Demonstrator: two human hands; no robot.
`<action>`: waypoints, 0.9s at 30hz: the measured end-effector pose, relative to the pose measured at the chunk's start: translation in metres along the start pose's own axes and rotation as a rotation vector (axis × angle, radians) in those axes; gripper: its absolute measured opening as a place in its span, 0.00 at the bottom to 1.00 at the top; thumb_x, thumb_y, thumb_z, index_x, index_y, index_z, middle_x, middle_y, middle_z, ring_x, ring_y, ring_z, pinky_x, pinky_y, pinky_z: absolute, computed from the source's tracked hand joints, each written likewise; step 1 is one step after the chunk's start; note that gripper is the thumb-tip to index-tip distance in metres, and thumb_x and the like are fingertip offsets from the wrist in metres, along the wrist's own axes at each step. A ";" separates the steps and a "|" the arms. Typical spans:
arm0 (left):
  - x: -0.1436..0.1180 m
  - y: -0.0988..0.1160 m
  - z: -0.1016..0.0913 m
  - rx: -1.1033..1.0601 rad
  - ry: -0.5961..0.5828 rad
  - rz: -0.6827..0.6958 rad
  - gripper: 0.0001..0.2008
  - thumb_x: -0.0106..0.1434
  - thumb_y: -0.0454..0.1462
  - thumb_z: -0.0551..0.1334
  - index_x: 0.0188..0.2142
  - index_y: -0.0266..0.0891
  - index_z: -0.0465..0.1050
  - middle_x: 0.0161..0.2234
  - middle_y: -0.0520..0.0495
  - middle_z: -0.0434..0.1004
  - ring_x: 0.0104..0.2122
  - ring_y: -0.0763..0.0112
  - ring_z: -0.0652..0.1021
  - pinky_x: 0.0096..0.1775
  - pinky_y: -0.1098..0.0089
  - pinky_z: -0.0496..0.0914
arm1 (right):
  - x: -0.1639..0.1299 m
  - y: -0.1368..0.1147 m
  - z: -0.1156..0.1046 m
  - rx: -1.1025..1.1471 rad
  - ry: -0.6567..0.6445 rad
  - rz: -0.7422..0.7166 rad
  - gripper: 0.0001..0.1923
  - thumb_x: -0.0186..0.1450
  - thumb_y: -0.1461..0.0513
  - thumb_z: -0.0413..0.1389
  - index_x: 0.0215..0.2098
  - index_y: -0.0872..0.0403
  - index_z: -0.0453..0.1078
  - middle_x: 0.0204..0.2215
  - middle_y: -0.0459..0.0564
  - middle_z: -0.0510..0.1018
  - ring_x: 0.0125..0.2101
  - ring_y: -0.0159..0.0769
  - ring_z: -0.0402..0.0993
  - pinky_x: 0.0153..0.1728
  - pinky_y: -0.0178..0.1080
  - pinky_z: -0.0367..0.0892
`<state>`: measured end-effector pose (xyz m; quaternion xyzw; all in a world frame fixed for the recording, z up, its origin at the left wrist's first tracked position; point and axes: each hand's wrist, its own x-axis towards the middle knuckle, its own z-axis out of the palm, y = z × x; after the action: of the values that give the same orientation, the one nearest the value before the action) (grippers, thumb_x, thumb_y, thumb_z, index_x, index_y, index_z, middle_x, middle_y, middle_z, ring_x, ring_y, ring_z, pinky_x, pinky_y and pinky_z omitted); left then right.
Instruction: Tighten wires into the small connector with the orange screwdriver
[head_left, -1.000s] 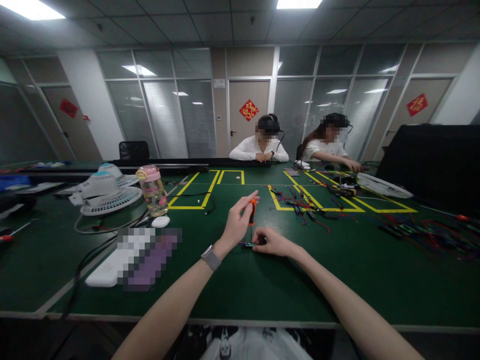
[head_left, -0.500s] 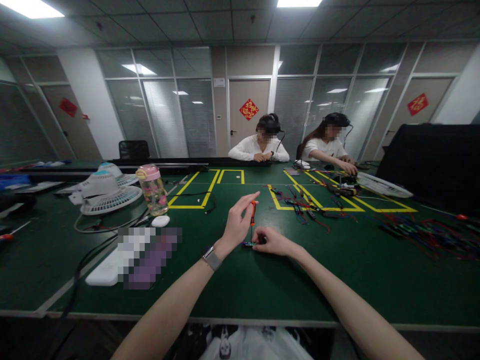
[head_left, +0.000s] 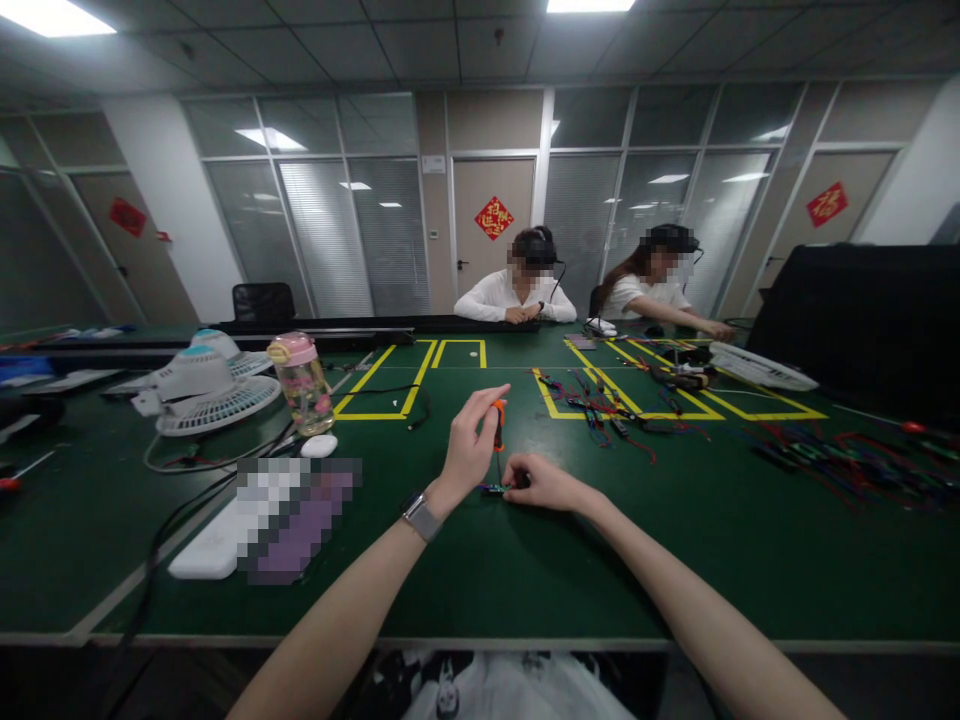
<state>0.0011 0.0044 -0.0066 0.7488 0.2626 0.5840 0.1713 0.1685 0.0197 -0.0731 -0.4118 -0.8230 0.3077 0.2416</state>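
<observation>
My left hand (head_left: 472, 442) is closed around the orange-and-black handle of a screwdriver (head_left: 499, 428), thumb on one side and fingers reaching past its top. The screwdriver stands nearly upright, its thin shaft running down to a small green circuit board (head_left: 493, 490) on the green table. With thumb and forefinger pinched, my right hand (head_left: 534, 482) grips the right end of that board. Whether the tip sits in a screw is too small to tell.
Wired circuit boards (head_left: 600, 400) lie ahead on the right, near a larger wire heap (head_left: 862, 465). To my left are a bottle (head_left: 301, 385), a white fan (head_left: 217, 400), a white power bank (head_left: 206, 560) and cables. Two people sit across the table (head_left: 420, 590).
My left hand shifts slightly on the screwdriver handle, while my right hand keeps its pinch on the board. The person at far right has extended an arm further right.
</observation>
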 end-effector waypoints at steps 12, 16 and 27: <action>-0.003 0.001 0.001 0.089 0.069 0.008 0.13 0.68 0.36 0.55 0.49 0.43 0.74 0.41 0.47 0.71 0.41 0.68 0.73 0.45 0.68 0.68 | 0.002 -0.002 -0.003 0.002 -0.025 0.021 0.07 0.53 0.66 0.63 0.29 0.56 0.70 0.24 0.41 0.71 0.25 0.29 0.65 0.28 0.32 0.61; -0.003 0.000 0.002 -0.005 0.017 -0.028 0.17 0.71 0.36 0.49 0.54 0.43 0.69 0.50 0.44 0.72 0.47 0.67 0.74 0.49 0.67 0.69 | 0.002 0.001 -0.003 0.017 -0.034 0.018 0.06 0.53 0.65 0.63 0.30 0.57 0.71 0.24 0.42 0.71 0.25 0.30 0.66 0.28 0.32 0.61; -0.003 0.002 0.003 -0.041 0.006 -0.063 0.17 0.71 0.37 0.49 0.56 0.41 0.67 0.49 0.43 0.73 0.46 0.67 0.76 0.49 0.66 0.70 | 0.001 -0.002 -0.004 0.012 -0.036 0.023 0.06 0.54 0.66 0.62 0.30 0.57 0.71 0.25 0.43 0.72 0.27 0.31 0.67 0.30 0.33 0.62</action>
<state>0.0034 0.0014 -0.0089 0.7347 0.2745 0.5859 0.2039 0.1694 0.0204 -0.0688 -0.4143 -0.8207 0.3227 0.2254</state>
